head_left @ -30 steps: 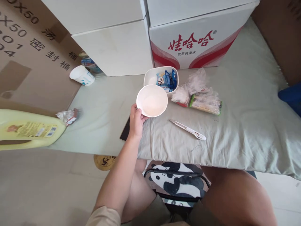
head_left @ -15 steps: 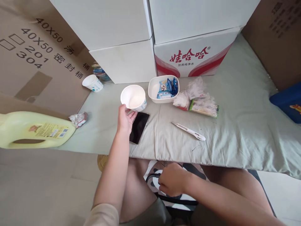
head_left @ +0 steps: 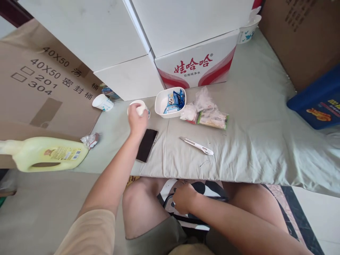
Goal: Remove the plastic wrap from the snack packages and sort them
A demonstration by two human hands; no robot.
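**My left hand over a white bowl on a cloth-covered surface**

My left hand [head_left: 136,118] reaches over a round white bowl [head_left: 141,107], which lies directly under my palm and fingers. My thumb and fingers are spread apart across its mouth; I cannot tell whether they press on the rim. The bowl looks like smooth paper, with a touch of blue print on its side.

Clock directions run from my left hand, with 12 pointing away from me. At 2 o'clock, just beside the bowl, is a glossy white rounded tub [head_left: 160,106] holding crinkled blue packets [head_left: 175,101]. At 3 o'clock lie clear, crumpled plastic wrappings [head_left: 205,97]. At 4 o'clock is a slim white cutter [head_left: 197,146]. At 5 o'clock, near my wrist, is a flat black phone [head_left: 147,145]. At 8 o'clock a pale yellow plastic bottle [head_left: 53,154] with a moulded handle lies on its side, and at 10 o'clock is another white cup [head_left: 103,103].

My right hand [head_left: 183,199], farther off at 5 o'clock, is curled above my lap; I cannot tell if it holds anything. The grey-green cloth [head_left: 252,141] is soft and wrinkled.
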